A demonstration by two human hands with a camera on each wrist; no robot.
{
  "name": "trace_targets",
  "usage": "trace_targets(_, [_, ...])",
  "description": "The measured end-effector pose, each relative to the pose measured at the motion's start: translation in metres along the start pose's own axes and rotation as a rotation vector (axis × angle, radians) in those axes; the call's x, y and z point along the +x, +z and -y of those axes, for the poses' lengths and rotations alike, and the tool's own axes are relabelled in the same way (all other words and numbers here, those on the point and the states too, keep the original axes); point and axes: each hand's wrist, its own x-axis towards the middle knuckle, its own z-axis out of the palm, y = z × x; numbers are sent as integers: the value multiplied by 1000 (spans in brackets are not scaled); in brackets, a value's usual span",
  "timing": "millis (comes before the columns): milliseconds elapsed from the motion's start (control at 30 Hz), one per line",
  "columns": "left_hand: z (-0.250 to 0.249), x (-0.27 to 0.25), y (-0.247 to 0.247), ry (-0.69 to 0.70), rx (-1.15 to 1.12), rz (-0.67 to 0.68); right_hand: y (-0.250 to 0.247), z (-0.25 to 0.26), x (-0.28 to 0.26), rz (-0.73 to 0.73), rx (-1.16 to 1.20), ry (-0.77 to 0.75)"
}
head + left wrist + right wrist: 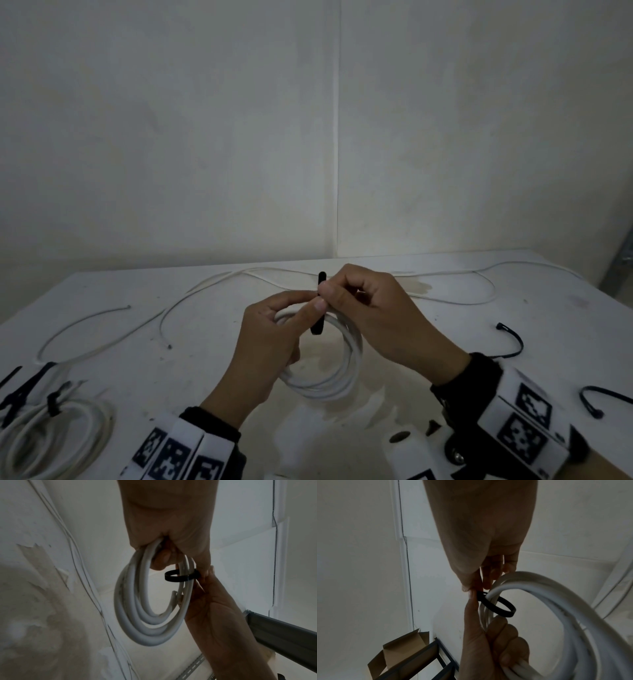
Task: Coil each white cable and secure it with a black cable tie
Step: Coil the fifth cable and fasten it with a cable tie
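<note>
Above the middle of the white bench (445, 342), both hands hold one coil of smooth, round white cable (346, 370) just off the scuffed, stained surface. The left hand (270, 346) has its fingers curled through the coil and grips the bunched turns; the left wrist view shows about four loops hanging from that fist, with a cut end poking out inside the ring. The right hand (387, 322) pinches a flat black cable tie (318, 308) between thumb and forefinger, right against the left thumb tip. In the wrist views the tie forms a loose, open band around one side of the bundle, not drawn tight.

At the near left corner lies a second coil (58, 435), already cinched by a black tie whose tail sticks out. Beside it rest a few more black strips, too dark to count. Along the far edge of the bench long loose white cables (342, 274) trail in slack curves; how many there are is unclear. On the right side lie two spare black ties (513, 342), each bent into a hook shape, well apart from the hands.
</note>
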Motion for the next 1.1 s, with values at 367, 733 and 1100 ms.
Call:
trace_targets(367, [0, -5, 10, 42, 52, 40, -5, 8, 10, -186, 64, 54])
trace_targets(733, [0, -5, 15, 93, 75, 89, -4, 8, 6, -256, -68, -53])
trace_targets(1100, [3, 8, 9, 83, 119, 9, -4, 3, 7, -76, -32, -94])
